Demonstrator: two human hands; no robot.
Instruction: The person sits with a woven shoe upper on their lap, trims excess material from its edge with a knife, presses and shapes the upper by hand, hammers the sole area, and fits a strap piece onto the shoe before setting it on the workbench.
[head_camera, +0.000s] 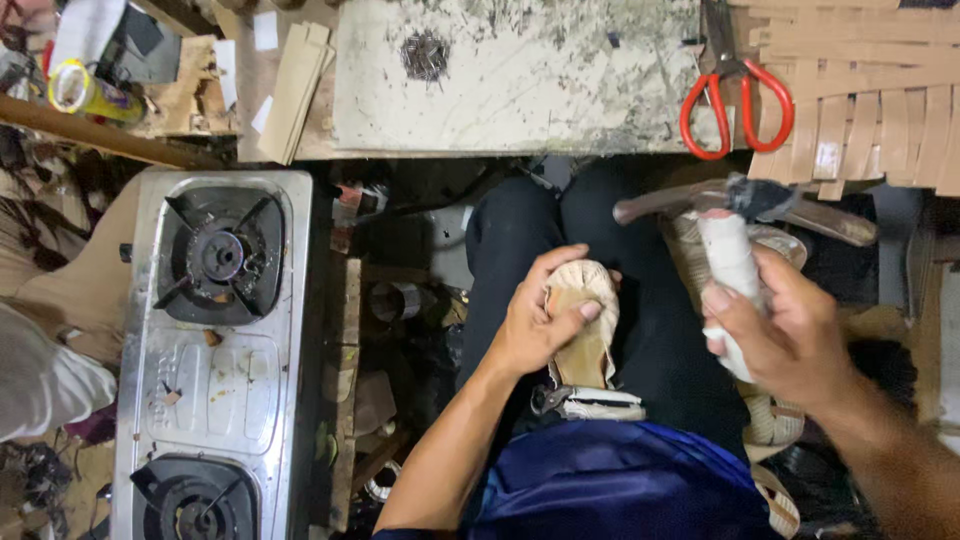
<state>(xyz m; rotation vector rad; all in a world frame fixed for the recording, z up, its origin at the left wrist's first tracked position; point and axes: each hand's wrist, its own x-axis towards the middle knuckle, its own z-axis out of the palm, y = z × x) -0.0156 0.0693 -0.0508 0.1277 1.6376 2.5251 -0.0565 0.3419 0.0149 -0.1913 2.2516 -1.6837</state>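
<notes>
My tabletop, scarred and pale, bears red-handled scissors, tan leather strips and a wire tuft.

Matt tan leather shoe, cloth-wrapped hammer handle, glossy steel stove.

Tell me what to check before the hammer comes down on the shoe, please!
1. Left hand grips the shoe firmly on the lap: ok.
2. Left thumb lies across the shoe's sole, where a blow could land: not ok.
3. Right hand holds the hammer by its white-wrapped handle: ok.
4. Hammer head tight on the handle: cannot tell.
5. Red scissors lie up on the workbench, away from the swing: ok.
6. Gas stove burners show no flame: ok.
</notes>
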